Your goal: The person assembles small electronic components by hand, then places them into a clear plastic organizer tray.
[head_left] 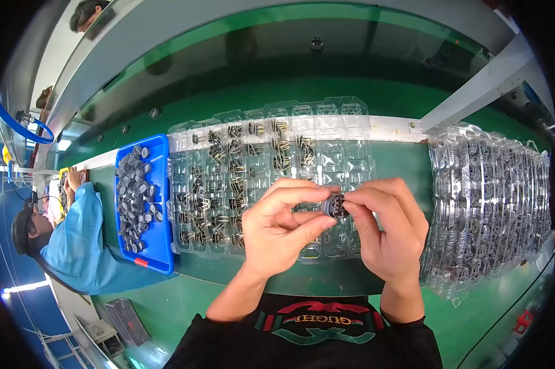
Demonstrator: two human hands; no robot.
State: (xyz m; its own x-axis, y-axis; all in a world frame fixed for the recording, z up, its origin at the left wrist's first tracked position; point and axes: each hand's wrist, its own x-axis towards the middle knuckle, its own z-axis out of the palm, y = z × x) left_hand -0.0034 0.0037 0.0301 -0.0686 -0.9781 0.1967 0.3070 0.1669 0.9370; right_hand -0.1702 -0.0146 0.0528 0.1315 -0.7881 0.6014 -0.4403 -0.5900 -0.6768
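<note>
Between my two hands, above the right part of a clear plastic tray (342, 163), is a small round dark grey part (333, 206) with an open side showing black and metal bits. My left hand (283, 221) pinches its rim between thumb and fingers. The fingertips of my right hand (385, 227) are closed at its open side; whether they hold a separate small piece cannot be made out. Below them, the tray's pockets hold several small black parts with metal pins (236, 184). Its right-hand pockets hold few or none.
A blue bin (170, 215) of grey round caps (135, 197) stands left of the tray. Stacked clear trays (490, 209) full of dark parts are at the right. Beyond a white rail runs a green belt with a few parts (316, 43). A co-worker in blue (83, 240) sits at the left.
</note>
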